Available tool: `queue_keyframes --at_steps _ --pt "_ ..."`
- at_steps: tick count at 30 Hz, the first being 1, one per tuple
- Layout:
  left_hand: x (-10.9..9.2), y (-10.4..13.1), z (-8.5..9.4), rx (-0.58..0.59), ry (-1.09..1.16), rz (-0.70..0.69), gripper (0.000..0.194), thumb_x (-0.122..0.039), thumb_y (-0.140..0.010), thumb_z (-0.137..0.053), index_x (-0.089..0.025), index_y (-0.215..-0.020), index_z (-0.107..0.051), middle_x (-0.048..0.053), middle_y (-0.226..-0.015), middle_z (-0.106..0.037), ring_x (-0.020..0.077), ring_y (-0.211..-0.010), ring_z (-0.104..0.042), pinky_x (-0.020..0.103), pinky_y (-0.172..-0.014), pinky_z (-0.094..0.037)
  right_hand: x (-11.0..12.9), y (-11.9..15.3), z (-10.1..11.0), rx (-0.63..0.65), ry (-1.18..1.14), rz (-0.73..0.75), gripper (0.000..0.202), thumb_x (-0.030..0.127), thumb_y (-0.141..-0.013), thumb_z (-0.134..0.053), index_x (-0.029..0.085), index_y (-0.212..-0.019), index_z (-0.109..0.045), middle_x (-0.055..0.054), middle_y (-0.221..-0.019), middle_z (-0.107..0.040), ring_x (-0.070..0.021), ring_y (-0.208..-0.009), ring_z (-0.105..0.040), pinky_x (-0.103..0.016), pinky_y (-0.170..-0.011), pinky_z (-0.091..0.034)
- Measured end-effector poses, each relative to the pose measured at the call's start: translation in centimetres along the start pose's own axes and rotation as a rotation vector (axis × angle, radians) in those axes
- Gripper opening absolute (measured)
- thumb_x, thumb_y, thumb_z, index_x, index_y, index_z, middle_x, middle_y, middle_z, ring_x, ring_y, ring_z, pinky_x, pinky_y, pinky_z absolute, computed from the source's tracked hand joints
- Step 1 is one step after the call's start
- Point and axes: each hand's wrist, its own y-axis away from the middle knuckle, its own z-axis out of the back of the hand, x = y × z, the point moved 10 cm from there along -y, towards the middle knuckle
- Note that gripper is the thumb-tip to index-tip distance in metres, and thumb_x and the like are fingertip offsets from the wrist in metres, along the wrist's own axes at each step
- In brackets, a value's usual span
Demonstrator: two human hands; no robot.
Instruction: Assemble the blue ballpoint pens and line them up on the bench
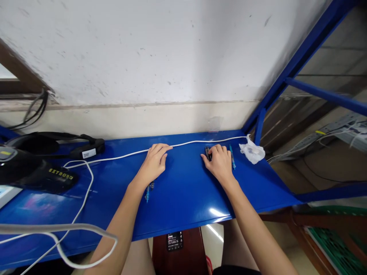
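My left hand (154, 162) rests palm down on the blue shelf (183, 198), fingertips touching a white cable (195, 143) that runs along the back. A blue pen (148, 192) lies under my left wrist. My right hand (220, 162) lies palm down with its fingers over a small dark object (207, 152); whether it grips the object is hidden. Another blue pen (232, 157) lies just right of that hand.
A crumpled white tissue (252, 151) sits at the back right corner. Black gear with straps (37, 168) fills the left end. White cable loops (83, 198) trail off the front left. Blue rack posts (286, 68) rise on the right. A dark stool (177, 248) stands below.
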Motion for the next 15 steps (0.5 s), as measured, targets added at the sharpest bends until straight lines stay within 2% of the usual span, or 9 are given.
queue_keyframes --at_steps 4,7,11,15 --pt "-0.9 0.0 0.0 -0.009 -0.038 -0.023 0.033 -0.02 -0.101 -0.058 -0.029 -0.127 -0.076 0.01 -0.126 -0.072 0.0335 -0.119 -0.061 0.055 -0.11 -0.043 -0.4 0.2 -0.1 0.033 0.014 0.005 0.033 0.046 -0.098 -0.072 0.022 -0.077 -0.064 -0.014 -0.104 -0.066 -0.0329 -0.099 -0.054 -0.046 -0.084 -0.039" --pt "-1.4 0.0 -0.2 -0.004 -0.057 -0.043 0.033 -0.02 -0.102 -0.058 -0.03 -0.127 -0.076 0.011 -0.126 -0.072 0.0329 -0.119 -0.062 0.055 -0.109 -0.043 -0.1 0.1 -0.1 0.054 -0.022 0.032 0.032 0.044 -0.1 -0.069 0.022 -0.077 -0.065 -0.014 -0.106 -0.066 -0.0331 -0.1 -0.053 -0.046 -0.085 -0.04" --pt "-1.8 0.0 -0.4 -0.009 -0.019 -0.041 0.031 -0.02 -0.101 -0.06 -0.03 -0.124 -0.078 0.01 -0.124 -0.073 0.0326 -0.118 -0.063 0.055 -0.109 -0.044 0.5 -0.2 0.3 0.065 -0.118 0.036 0.029 0.043 -0.106 -0.061 0.022 -0.086 -0.064 -0.012 -0.103 -0.069 -0.0318 -0.1 -0.056 -0.044 -0.086 -0.039" --pt "-2.2 -0.1 -0.1 -0.064 0.092 0.0 0.026 -0.022 -0.099 -0.066 -0.03 -0.119 -0.08 0.01 -0.119 -0.075 0.0336 -0.116 -0.064 0.055 -0.11 -0.045 1.1 -0.5 1.6 0.003 -0.344 -0.013 0.026 0.042 -0.112 -0.051 0.022 -0.099 -0.061 -0.01 -0.097 -0.069 -0.0276 -0.092 -0.059 -0.039 -0.085 -0.039"
